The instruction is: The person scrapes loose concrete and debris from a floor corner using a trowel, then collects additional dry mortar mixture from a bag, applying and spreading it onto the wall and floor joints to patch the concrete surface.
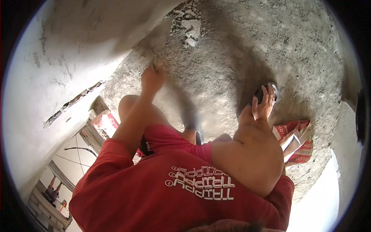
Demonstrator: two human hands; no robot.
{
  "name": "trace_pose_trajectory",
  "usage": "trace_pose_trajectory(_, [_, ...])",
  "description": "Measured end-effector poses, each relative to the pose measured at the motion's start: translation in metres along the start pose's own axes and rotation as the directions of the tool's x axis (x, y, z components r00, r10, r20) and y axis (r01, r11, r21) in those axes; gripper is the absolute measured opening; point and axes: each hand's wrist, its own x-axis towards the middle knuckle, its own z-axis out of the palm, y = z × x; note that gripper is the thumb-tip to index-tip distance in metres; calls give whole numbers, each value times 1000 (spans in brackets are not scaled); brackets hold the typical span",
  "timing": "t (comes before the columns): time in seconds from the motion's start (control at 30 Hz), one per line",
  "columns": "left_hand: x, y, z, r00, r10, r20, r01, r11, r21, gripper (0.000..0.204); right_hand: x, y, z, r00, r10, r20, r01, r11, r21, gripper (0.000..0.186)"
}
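My left hand (153,80) is closed in a loose fist just above the rough grey floor, near the base of the pale wall. Motion blur smears its fingertips, and I cannot make out what is in them. My right hand (265,102) lies with fingers stretched out over a dark, rounded sandal (274,91) on my right foot (245,115). My knees are bent wide apart. Between them shows part of my other foot in a dark sandal (199,137).
Broken plaster rubble (191,28) lies ahead by the wall (77,50). A crumpled red-and-white paper bag (303,151) sits right of my leg; another red-and-white bag (106,123) is at left. Beyond an opening at lower left, a person (52,192) appears near stacked blocks (46,210).
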Motion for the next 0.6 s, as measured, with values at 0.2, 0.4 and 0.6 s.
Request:
trace_pose_trajectory(0.2, [42, -18, 3, 916, 223, 333, -212, 975, -68, 46, -2, -4, 1, 1000, 6, 7, -6, 1000, -27, 58])
trace_pose_trajectory(0.4, [120, -38, 50, 689, 220, 690, -587, 728, 354, 48, -4, -2, 4, 1000, 22, 8, -22, 999, -43, 57])
trace_pose_trajectory(0.6, [212, -46, 27, 773, 281, 569, -538, 765, 353, 48, -7, -1, 2, 995, 82, 54, -79, 995, -61, 63])
